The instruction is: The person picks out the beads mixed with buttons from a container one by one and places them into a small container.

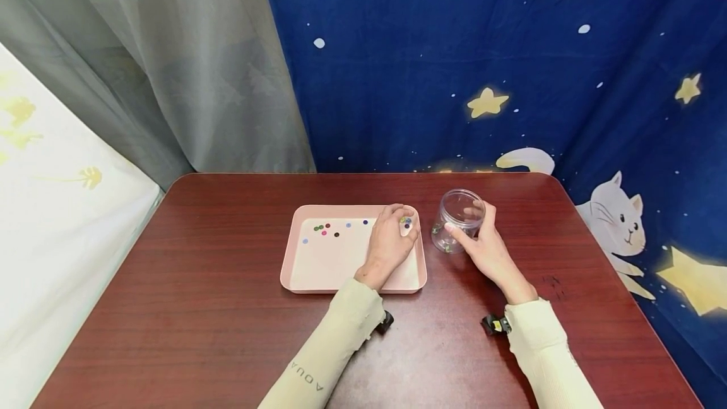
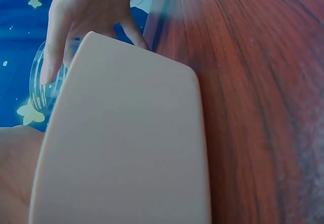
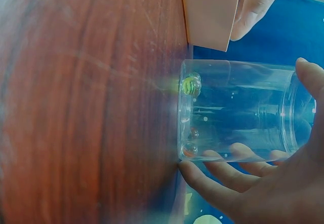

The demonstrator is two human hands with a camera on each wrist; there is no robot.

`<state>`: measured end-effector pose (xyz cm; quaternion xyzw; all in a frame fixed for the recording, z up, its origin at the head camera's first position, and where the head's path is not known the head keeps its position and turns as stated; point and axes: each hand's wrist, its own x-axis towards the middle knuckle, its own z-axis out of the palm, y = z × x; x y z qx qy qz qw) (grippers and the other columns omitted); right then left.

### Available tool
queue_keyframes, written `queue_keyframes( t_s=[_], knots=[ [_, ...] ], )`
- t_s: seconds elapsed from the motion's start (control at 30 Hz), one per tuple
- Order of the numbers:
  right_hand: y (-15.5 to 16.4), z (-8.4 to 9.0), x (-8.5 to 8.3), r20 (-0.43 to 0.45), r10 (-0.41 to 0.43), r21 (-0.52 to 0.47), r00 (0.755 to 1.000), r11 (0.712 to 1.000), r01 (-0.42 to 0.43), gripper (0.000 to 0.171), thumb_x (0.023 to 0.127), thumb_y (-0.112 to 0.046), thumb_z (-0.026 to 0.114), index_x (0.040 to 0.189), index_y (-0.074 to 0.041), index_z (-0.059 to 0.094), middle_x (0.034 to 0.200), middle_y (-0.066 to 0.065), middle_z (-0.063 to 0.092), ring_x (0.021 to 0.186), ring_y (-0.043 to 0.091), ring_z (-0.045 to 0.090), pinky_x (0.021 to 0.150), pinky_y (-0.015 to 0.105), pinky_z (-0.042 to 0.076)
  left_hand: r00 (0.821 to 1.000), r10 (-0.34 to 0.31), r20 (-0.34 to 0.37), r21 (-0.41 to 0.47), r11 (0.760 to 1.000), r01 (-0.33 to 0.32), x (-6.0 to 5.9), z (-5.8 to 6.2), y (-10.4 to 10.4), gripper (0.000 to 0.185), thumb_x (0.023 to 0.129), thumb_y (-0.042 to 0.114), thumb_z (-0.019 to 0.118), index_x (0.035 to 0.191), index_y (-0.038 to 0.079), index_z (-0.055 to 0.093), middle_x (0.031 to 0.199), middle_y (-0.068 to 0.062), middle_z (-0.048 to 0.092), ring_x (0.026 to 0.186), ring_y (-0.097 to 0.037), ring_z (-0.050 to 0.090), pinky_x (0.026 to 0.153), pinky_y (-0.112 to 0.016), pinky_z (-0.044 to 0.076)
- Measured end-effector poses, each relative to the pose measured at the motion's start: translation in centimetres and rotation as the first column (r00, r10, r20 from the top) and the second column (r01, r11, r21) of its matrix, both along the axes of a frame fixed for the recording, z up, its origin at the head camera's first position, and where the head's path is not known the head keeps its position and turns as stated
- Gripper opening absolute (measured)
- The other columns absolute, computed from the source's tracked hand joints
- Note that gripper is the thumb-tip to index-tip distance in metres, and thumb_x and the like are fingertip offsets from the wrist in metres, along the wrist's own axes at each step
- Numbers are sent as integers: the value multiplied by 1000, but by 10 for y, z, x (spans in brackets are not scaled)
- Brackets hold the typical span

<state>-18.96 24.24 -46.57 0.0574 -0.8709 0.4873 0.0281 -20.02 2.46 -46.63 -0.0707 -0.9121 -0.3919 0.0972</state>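
Head view: one dark red wooden table [image 1: 227,333], near corners cut off by frame. Blue star-and-cat backdrop [image 1: 454,49] tight behind far edge, grey curtain [image 1: 187,62] far left. Wide bare wood left of and in front of tray.

One pink tray [image 1: 324,270] centre, just left of jar, narrow strip of wood between. In left wrist view seen only as blank outer wall, contents hidden.

One clear plastic jar [image 1: 457,229], upright, lidless. Right hand [image 1: 490,251] wrapped round it, fingers on far side seen through plastic. Right wrist view: about three marbles [image 3: 190,84] at jar bottom, one green-striped, others hard to make out.

Left hand [image 1: 392,238] over tray's far right corner, fingers curled, pinching a marble [image 1: 406,221]; mostly hidden by fingers, colour unclear.

Roughly ten small coloured marbles [image 1: 326,228] loose along tray's far side, too small for exact count.
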Motion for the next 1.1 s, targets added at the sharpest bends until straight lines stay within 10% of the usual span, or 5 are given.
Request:
queue_keyframes(
  t_s=[1.1],
  knots=[
    [0, 3, 1, 22, -9, 10, 1000, 1000, 9, 84, 100, -38, 70, 156, -10, 13, 152, 23, 44, 139, 38, 48, 106, 50, 42, 999, -21, 50, -91, 995, 26, 4, -7, -5, 39, 90, 20, 77, 126, 5, 71, 138, -13, 64, 131, -31, 61, 114, -42, 45]
  ],
)
